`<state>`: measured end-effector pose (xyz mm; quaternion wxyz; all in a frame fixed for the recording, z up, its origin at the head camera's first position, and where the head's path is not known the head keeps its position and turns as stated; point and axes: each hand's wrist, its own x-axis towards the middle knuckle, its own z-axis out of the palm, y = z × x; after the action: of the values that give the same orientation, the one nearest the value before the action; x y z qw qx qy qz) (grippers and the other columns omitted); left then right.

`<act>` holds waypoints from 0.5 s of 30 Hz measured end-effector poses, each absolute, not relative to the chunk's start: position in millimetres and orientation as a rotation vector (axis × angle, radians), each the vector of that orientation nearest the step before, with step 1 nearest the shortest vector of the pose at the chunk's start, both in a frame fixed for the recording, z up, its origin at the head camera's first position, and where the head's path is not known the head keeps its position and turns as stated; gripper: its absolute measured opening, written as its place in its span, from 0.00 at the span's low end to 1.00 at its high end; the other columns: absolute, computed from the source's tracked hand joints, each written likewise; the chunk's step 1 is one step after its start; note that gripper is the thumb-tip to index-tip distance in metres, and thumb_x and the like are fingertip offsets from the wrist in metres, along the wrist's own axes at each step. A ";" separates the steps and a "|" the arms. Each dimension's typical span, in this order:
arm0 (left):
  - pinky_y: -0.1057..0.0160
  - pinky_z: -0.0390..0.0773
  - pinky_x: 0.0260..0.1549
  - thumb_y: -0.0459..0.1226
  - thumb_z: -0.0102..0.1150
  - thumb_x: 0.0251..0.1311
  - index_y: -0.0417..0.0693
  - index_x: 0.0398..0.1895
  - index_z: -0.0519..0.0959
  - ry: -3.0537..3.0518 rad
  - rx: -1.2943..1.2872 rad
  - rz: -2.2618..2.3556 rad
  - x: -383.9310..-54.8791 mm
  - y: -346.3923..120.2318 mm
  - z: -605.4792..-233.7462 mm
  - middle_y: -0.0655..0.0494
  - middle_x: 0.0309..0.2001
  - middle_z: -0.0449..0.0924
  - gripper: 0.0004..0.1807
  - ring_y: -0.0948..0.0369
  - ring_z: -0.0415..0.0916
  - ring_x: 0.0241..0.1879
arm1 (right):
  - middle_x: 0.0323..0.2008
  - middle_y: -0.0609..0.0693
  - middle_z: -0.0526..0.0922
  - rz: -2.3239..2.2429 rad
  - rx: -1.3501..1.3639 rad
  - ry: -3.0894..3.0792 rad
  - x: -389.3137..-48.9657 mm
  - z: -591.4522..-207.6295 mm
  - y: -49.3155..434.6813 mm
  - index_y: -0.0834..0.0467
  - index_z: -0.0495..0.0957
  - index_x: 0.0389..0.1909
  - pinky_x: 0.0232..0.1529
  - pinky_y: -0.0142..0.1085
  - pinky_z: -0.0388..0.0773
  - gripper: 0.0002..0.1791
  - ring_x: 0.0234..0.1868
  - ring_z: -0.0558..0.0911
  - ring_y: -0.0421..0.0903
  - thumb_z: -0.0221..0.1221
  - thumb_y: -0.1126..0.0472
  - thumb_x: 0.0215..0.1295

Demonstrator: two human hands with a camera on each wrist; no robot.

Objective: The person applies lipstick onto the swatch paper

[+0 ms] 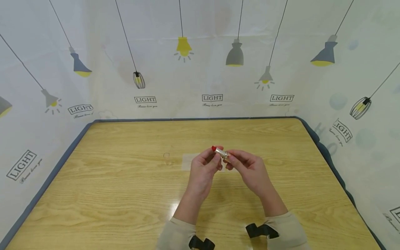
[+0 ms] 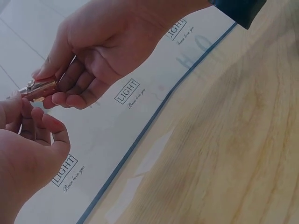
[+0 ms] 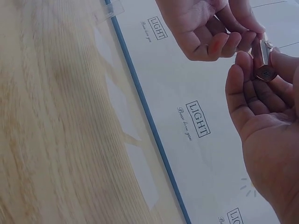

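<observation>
An uncapped lipstick (image 1: 221,152) with its red tip showing is held between both hands above the table, tilted with the red end up and to the left. My left hand (image 1: 201,175) pinches the silvery upper part of the tube between thumb and fingers. The right hand (image 1: 253,173) grips the golden base with thumb and curled fingers. In the left wrist view, the shiny tube of the lipstick (image 2: 42,90) spans the gap between the two hands. Seen from the right wrist, the round bottom of the base (image 3: 266,73) faces the camera; the red tip is hidden there.
A wood-grain table (image 1: 125,194) with a dark blue edge (image 1: 193,119) lies beneath the hands. A pale rectangular patch (image 1: 188,162) is on it behind the hands, with a faint ring-like mark (image 1: 166,155) to the left. A lamp-print curtain (image 1: 200,80) surrounds the table's back and sides.
</observation>
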<state>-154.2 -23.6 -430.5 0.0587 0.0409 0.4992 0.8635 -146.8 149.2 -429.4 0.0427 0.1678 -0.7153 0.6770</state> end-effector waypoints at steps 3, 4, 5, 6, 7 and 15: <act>0.71 0.77 0.36 0.28 0.59 0.75 0.29 0.58 0.82 1.524 0.111 2.623 -154.3 -21.7 -430.9 0.63 0.35 0.80 0.14 0.67 0.72 0.35 | 0.41 0.33 0.90 2.047 0.487 -2.213 -146.6 -429.9 149.9 0.73 0.82 0.58 0.45 0.29 0.88 0.16 0.37 0.88 0.34 0.58 0.65 0.80; 0.71 0.77 0.36 0.28 0.59 0.75 0.29 0.59 0.82 1.525 0.106 2.624 -154.3 -21.0 -430.9 0.63 0.35 0.80 0.14 0.67 0.72 0.35 | 0.41 0.32 0.90 2.043 0.479 -2.220 -146.4 -429.9 150.3 0.73 0.82 0.58 0.45 0.29 0.88 0.16 0.37 0.88 0.34 0.59 0.64 0.80; 0.71 0.77 0.36 0.28 0.59 0.75 0.27 0.60 0.81 1.530 0.104 2.622 -154.2 -20.5 -430.7 0.63 0.35 0.80 0.15 0.67 0.72 0.35 | 0.41 0.32 0.90 2.040 0.473 -2.228 -146.1 -429.9 150.7 0.72 0.82 0.58 0.45 0.29 0.88 0.16 0.37 0.88 0.34 0.59 0.64 0.80; 0.71 0.77 0.36 0.28 0.59 0.75 0.26 0.61 0.80 1.533 0.105 2.620 -154.1 -20.2 -430.6 0.63 0.35 0.80 0.16 0.67 0.72 0.35 | 0.41 0.32 0.90 2.035 0.466 -2.235 -146.1 -430.1 151.3 0.72 0.82 0.58 0.45 0.29 0.88 0.16 0.37 0.88 0.34 0.59 0.64 0.80; 0.71 0.77 0.36 0.29 0.58 0.76 0.26 0.61 0.79 1.540 0.106 2.615 -154.1 -19.9 -430.4 0.63 0.35 0.80 0.17 0.67 0.72 0.35 | 0.41 0.32 0.90 2.033 0.461 -2.239 -145.9 -430.1 151.8 0.72 0.82 0.59 0.45 0.29 0.88 0.17 0.38 0.88 0.34 0.59 0.64 0.80; 0.70 0.79 0.38 0.37 0.64 0.75 0.35 0.62 0.83 1.975 0.220 2.308 -163.4 -30.0 -434.6 0.58 0.43 0.86 0.19 0.65 0.76 0.37 | 0.42 0.46 0.91 1.971 0.397 -2.298 -149.4 -429.6 158.4 0.69 0.83 0.59 0.45 0.29 0.88 0.16 0.38 0.88 0.35 0.59 0.62 0.80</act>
<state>-163.4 -30.0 -434.6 0.0480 0.0720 0.6479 0.7568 -149.4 158.4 -429.6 0.0441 0.1298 -0.7519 0.6449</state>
